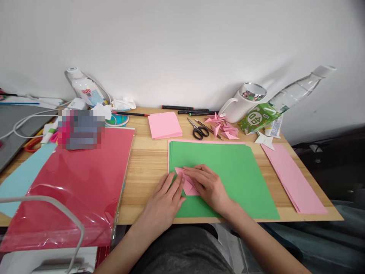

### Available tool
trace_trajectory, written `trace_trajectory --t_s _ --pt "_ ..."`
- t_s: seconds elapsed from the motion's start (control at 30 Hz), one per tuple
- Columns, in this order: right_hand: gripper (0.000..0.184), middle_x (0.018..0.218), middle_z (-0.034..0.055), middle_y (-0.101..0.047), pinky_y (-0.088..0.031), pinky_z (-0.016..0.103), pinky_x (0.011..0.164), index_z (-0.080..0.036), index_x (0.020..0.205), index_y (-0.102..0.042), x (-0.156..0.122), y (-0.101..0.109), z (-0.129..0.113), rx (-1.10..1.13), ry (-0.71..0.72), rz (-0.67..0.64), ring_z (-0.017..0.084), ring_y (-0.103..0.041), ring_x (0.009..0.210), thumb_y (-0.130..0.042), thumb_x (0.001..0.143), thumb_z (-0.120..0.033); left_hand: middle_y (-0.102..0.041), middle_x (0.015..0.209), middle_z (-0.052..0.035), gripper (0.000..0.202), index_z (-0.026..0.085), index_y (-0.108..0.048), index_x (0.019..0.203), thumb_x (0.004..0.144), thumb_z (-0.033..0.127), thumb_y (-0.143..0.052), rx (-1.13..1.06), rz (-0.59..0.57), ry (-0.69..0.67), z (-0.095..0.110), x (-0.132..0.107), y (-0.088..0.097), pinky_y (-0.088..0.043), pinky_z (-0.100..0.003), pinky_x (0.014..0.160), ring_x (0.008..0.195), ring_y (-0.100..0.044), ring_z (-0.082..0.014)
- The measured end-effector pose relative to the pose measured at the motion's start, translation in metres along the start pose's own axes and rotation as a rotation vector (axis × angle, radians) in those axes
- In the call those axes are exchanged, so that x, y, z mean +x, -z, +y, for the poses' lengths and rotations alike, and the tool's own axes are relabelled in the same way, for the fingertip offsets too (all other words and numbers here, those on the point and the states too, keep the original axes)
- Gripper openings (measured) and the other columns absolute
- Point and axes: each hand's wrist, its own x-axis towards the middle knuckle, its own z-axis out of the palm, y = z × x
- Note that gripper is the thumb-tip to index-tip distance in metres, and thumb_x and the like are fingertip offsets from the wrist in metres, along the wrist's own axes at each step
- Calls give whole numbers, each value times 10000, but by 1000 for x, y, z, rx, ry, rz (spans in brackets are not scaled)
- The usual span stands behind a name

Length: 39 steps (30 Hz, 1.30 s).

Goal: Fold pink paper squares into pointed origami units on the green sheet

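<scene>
Paper folding, by the look of it: one pink folded paper point(190, 188) is held down on the green sheets point(228, 163), lower centre of frame. Left hand point(167, 197) laid on it, fingers extended, closed on nothing; right hand point(209, 186) bent over its right side, thumb hidden, so a pinch cannot be told. A crease is probably being flattened; next, edges are best aligned and firm pressure run along the fold.

Counted on the wooden surface point(148, 160): one pair of scissors point(197, 128), one pencil point(203, 125), three markers point(176, 107), upper centre; one white mug point(238, 106), one clear bottle point(298, 91), one white paper star point(265, 140), upper right. Not countable: heaped pink pieces point(230, 130); pink squares point(164, 125), upper centre; pink strips point(295, 180), right.
</scene>
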Motion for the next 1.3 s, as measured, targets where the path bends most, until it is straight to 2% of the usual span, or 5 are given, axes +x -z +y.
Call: trace_trajectory --t_s 0.13,0.27,0.4,0.73,1.3 --pt "313 1122 63 -663 -534 380 825 -209 1211 -562 0 1 -4 40 -34 -39 207 -572 952 -526 904 -156 -497 1361 -154 406 53 -489 1275 957 273 -368 -56 14 -6 0 -2 -3 -381 -419 1068 1298 -414 -275" --pt "338 1130 89 -651 -524 416 850 -181 1220 -551 -2 0 -4 38 -64 -63 232 -555 991 -569 884 -207 -486 1339 -195 354 107 -521 1227 946 287 -401 -140 21 108 -1 -4 -3 -461 -445 997 1299 -414 -299" --pt "297 1161 99 -632 -517 423 862 -183 1189 -576 -4 0 -2 55 -66 -82 225 -544 1003 -549 893 -194 -504 1310 -239 383 44 -509 1225 943 284 -412 -72 55 106 -1 -5 -3 -486 -432 974 1287 -424 -326" --pt "268 1196 102 -618 -526 424 836 -196 1163 -610 -1 3 -2 51 -38 -121 221 -540 974 -516 913 -210 -533 1303 -225 436 -31 -515 1217 952 286 -375 13 4 78 -2 -3 1 -484 -398 980 1252 -470 -314" --pt "249 1243 110 -590 -544 405 828 -191 1107 -643 1 6 0 43 10 -167 222 -507 1007 -497 909 -155 -502 1341 -207 444 -16 -462 1283 955 269 -370 24 3 84 0 -3 0 -467 -386 987 1290 -421 -307"
